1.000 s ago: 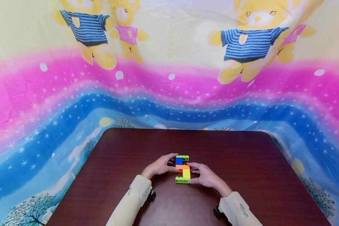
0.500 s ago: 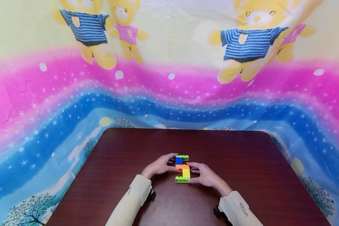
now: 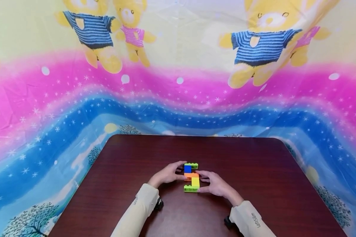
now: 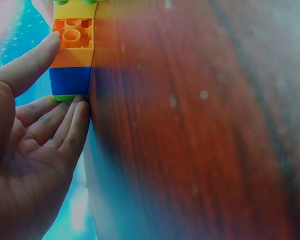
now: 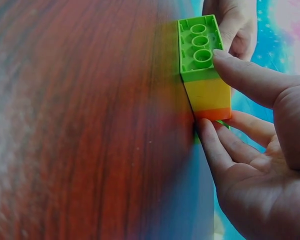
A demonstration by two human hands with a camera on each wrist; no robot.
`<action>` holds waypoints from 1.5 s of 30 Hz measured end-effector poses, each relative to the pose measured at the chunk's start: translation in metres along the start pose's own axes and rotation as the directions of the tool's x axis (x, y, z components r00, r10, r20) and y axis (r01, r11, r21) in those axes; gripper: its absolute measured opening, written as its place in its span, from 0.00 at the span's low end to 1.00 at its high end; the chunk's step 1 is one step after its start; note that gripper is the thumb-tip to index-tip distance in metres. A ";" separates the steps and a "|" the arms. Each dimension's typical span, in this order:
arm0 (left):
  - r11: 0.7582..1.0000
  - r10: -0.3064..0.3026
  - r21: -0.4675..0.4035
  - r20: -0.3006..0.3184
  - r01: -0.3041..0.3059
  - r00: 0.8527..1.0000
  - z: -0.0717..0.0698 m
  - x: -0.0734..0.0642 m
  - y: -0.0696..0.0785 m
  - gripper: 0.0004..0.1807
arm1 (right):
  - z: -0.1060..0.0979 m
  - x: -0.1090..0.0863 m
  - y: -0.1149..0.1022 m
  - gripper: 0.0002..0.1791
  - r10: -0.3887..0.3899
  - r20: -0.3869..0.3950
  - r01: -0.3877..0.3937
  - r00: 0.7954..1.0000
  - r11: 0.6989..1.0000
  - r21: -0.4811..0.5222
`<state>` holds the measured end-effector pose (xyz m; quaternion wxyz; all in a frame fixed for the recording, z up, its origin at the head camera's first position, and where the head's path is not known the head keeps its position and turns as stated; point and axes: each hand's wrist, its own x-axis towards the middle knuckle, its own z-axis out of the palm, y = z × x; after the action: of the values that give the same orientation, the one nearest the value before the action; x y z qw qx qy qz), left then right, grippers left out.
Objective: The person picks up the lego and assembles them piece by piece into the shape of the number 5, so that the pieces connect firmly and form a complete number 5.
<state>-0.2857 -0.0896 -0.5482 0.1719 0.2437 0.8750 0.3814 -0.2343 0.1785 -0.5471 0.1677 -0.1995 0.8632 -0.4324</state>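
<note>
In the head view, a joined row of toy building bricks lies on its side on the dark brown table (image 3: 243, 164). A green brick (image 3: 193, 165) forms its far end, then come a blue brick (image 3: 188, 169), an orange brick (image 3: 192, 175), a yellow brick (image 3: 195, 181) and a near green brick (image 3: 190, 189). My left hand (image 3: 167, 173) pinches the left side, thumb at the orange brick and fingers behind the far green one. On the right, my right hand (image 3: 216, 183) has its thumb on the near green brick, whose hollow underside (image 5: 200, 45) faces its wrist camera, and fingers against the orange brick.
A curtain (image 3: 178, 98) printed with bears and snowflakes hangs behind the table and round both its sides. Light sleeves (image 3: 139, 207) cover the forearms, with a dark strap (image 3: 159, 204) at each wrist.
</note>
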 end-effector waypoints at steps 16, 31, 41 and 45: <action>1.000 0.005 -0.018 0.008 -0.005 1.000 0.003 -0.001 -0.001 0.44 | -0.001 -0.003 0.002 0.46 0.011 0.000 -0.011 1.000 1.000 -0.005; 0.997 0.036 -0.067 0.010 -0.035 0.999 -0.001 -0.012 0.001 0.44 | -0.005 -0.009 0.002 0.47 0.023 -0.034 -0.024 0.999 0.999 -0.045; 0.994 0.075 0.082 -0.039 -0.071 0.996 -0.041 -0.037 -0.009 0.40 | -0.038 -0.025 0.004 0.40 0.019 -0.054 -0.030 0.998 0.978 -0.207; 0.981 0.085 0.183 -0.075 -0.070 0.994 -0.065 -0.052 -0.014 0.37 | -0.061 -0.035 0.007 0.38 0.054 -0.089 -0.077 0.995 0.959 -0.274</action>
<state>-0.2788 -0.1644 -0.5105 0.0979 0.2761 0.9021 0.3170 -0.2334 0.2411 -0.5133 0.1174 -0.1747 0.9274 -0.3092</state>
